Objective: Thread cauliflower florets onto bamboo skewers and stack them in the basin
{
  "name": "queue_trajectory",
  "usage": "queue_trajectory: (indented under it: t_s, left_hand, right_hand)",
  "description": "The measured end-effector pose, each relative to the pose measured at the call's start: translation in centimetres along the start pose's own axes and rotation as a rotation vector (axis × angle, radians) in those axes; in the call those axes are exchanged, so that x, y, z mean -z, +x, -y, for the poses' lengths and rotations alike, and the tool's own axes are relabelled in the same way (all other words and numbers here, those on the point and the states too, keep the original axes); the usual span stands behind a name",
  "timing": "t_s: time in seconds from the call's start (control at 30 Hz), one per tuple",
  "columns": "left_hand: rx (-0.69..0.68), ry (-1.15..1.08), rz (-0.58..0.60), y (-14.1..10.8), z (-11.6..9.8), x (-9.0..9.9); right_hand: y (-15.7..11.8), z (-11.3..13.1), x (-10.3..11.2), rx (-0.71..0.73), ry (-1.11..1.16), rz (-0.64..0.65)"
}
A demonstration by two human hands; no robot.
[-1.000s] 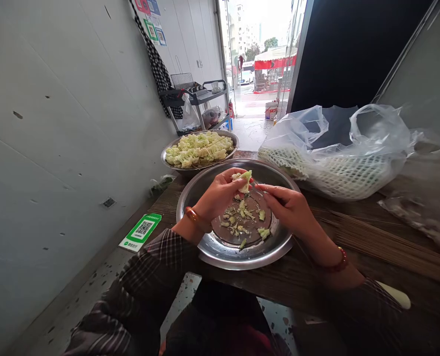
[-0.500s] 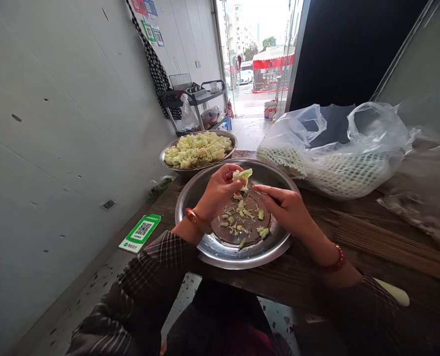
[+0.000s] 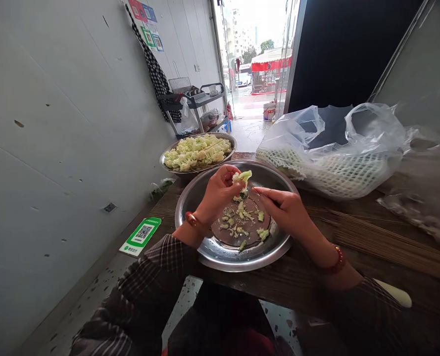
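Over a wide metal basin [image 3: 238,265], my left hand [image 3: 221,192] pinches a pale green-white cauliflower piece [image 3: 245,177]. Just to its right, my right hand [image 3: 282,205] is closed, thumb and fingers together, on a thin stick whose tip points at the piece; most of the stick is hidden by the fingers. Cauliflower scraps [image 3: 243,211] and small crumbs lie on the basin's bottom, below both hands. Behind the basin, a second metal bowl [image 3: 166,169] is heaped with cauliflower florets [image 3: 197,151], with thin sticks among them.
Plastic bags with net-wrapped contents [image 3: 346,170] stand at the back right. A bundle of thin wooden sticks [image 3: 386,240] lies on the dark table, with a pale handle [image 3: 398,292] nearer me. A green QR card [image 3: 141,236] is at the left edge. Beyond stands a cart [image 3: 193,101].
The view has shifted very slightly. Both hands keep nearly the same place and hold, with the cauliflower piece still in the left fingers.
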State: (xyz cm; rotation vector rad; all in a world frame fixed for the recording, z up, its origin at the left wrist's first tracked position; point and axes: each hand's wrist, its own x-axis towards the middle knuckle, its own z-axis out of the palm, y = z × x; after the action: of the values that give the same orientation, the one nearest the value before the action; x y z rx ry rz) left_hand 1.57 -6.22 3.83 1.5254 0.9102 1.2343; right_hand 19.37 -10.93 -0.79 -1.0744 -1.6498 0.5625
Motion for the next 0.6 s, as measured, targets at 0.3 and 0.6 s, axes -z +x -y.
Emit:
queue_trajectory:
  t_s: [0.3, 0.6]
  left_hand:
    - [-0.036, 0.057, -0.015, 0.17, 0.36, 0.12]
    - [-0.033, 0.049, -0.015, 0.11, 0.80, -0.15]
  right_hand:
    - [-0.01, 0.13, 0.07, 0.002, -0.011, 0.007]
    - [-0.04, 0.37, -0.02, 0.041, -0.047, -0.063]
